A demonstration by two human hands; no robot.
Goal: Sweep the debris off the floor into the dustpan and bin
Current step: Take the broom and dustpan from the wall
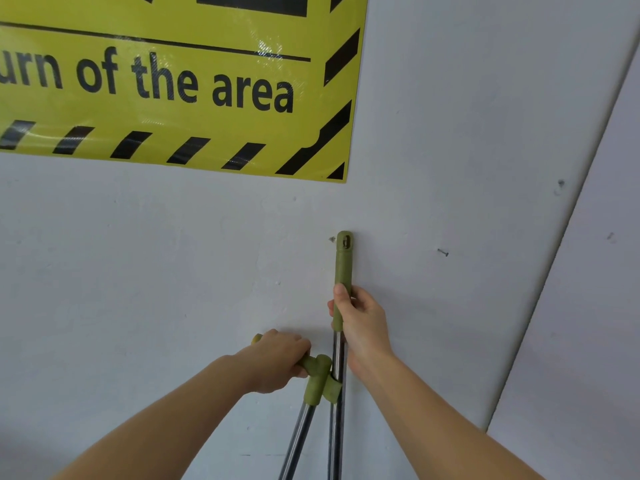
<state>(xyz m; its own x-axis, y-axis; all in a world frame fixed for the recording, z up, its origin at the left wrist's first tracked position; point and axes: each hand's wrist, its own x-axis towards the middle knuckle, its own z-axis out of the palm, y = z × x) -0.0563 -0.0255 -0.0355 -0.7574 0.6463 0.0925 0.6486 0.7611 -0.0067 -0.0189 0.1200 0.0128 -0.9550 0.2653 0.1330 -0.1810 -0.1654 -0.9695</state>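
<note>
Head view showed the right hand (360, 317) wrapped around the broom handle (343, 268) hanging on the wall (450, 133); the left hand (277, 358) gripped the clipped dustpan handle (317, 375). Likely fetching tools; next, lift them free.

Both bare forearms reach forward, the left hand (277, 360) and right hand (360, 320) each clenched closed.
</note>
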